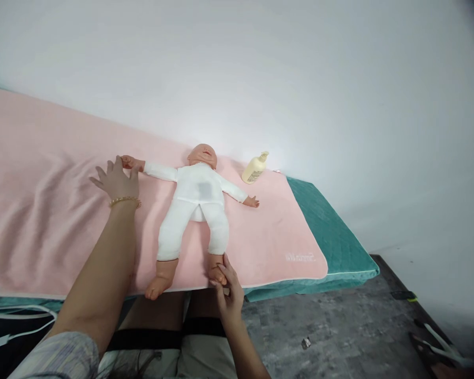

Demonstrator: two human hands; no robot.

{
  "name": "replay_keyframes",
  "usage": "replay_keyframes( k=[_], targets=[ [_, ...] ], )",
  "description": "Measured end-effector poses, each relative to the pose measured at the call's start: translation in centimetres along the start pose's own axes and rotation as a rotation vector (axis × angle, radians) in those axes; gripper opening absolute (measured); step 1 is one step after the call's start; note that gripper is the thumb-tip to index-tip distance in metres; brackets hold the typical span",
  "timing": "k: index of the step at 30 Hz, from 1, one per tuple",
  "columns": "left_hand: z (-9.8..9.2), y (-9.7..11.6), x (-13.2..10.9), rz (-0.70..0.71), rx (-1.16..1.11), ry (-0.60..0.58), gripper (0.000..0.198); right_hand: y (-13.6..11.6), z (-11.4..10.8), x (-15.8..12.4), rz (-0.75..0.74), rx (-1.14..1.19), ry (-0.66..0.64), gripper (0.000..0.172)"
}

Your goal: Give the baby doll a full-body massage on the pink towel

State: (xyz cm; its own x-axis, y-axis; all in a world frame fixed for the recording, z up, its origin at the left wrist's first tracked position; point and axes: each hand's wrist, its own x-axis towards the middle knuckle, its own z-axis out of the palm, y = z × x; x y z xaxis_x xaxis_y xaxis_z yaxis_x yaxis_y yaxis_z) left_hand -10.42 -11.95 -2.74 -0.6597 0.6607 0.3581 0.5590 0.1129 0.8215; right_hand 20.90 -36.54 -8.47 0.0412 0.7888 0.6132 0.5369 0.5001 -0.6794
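And here's the soft baby doll in white with bare feet (189, 181), face up on the fleecy pink blanket (276, 237), arms outstretched! Up at one doll hand, the person's left hand (119, 181) splays its fingers; whether it pinches anything, one cannot tell. Down by the edge, the right hand (229, 292) curls partly closed, thumb and fingers about a foot. Light, even pressure suits this best: no tugging, both ends steadied, the torso lying flat.
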Motion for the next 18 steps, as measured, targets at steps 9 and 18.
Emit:
replay_keyframes(
  k=[9,18],
  targets=[
    [0.4,4.2,-4.2,0.483,-0.250,0.086,0.036,-0.2,-1.0,3.2,0.021,0.016,0.005,0.042],
    [0.8,5.5,-5.9,0.715,-0.246,-0.218,0.030,-1.2,0.0,11.6,-0.038,0.026,-0.080,0.038]
  ],
)
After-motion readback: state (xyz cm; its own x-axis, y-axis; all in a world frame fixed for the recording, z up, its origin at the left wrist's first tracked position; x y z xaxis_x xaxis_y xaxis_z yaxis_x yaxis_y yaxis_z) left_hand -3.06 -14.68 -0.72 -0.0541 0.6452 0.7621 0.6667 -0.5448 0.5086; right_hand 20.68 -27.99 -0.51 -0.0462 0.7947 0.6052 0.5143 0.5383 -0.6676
